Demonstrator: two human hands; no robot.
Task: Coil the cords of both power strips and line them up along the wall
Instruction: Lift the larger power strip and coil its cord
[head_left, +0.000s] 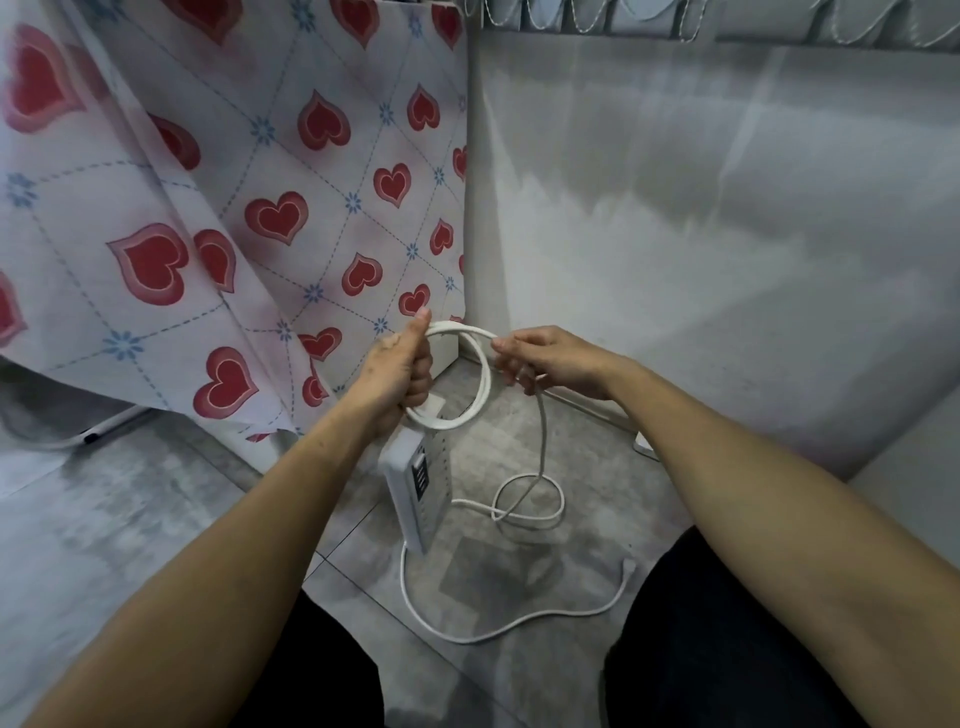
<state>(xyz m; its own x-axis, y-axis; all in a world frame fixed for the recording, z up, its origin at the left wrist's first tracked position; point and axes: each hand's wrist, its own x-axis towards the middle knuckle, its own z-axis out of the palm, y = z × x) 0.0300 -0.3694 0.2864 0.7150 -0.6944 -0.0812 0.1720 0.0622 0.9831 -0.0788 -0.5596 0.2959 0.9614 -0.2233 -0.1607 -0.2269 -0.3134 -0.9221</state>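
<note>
Below both hands, loose white cord (498, 623) snakes over the floor; power strip (413, 493) hangs just under the left hand (400, 371), fisted round a coil (457, 379). Right hand (550, 366) pinches the slack beside it. Cord looks soft, light, prob. springy; grip w/ coil's top, feed thru fingers.

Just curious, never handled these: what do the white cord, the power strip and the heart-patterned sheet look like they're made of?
Cord: flexible white plastic or rubber sheath, smooth; it loops easily. Power strip: rigid white plastic, slightly glossy. Heart-patterned sheet: probably thin printed fabric; it hangs in folds.
</note>
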